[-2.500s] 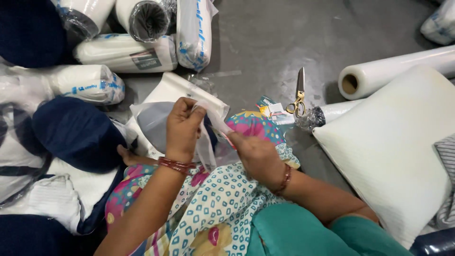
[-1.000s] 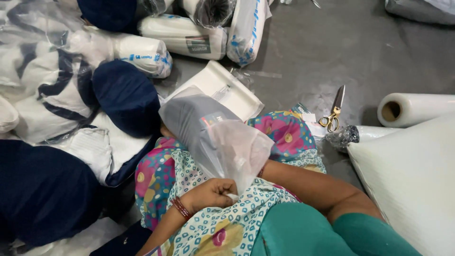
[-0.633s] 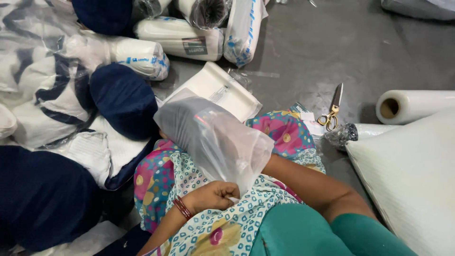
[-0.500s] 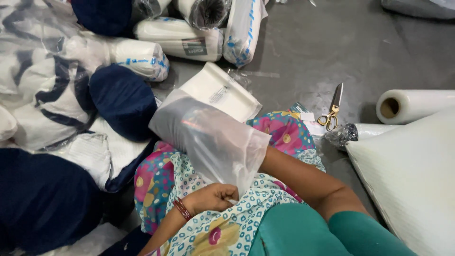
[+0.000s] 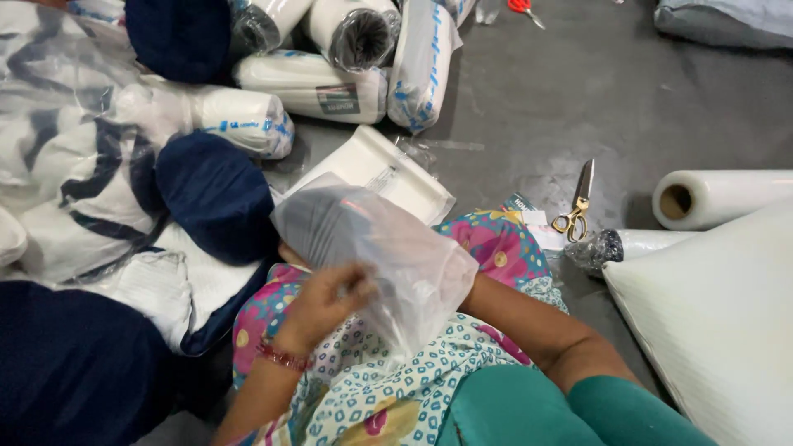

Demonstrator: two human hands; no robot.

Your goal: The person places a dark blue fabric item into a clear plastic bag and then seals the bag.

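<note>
A clear plastic bag (image 5: 405, 256) is pulled over my right arm above my lap. My right forearm (image 5: 529, 318) enters its open mouth from the right, and the hand itself is only a dim shape inside the bag. My left hand (image 5: 320, 304), with red bangles at the wrist, is raised against the bag's lower left side, fingers pinching the film. Under the bag lies my patterned clothing (image 5: 372, 388).
A flat white packet (image 5: 376, 169) lies just beyond the bag. Gold-handled scissors (image 5: 576, 206) and a roll of clear film (image 5: 719, 196) lie to the right, with a large white cushion (image 5: 719, 322) below them. Wrapped white rolls (image 5: 310, 83) and dark blue bundles (image 5: 215, 194) crowd the left.
My left hand has risen from my lap to the bag and taken hold of its film. The bag on my right arm has stayed raised and shifted slightly.
</note>
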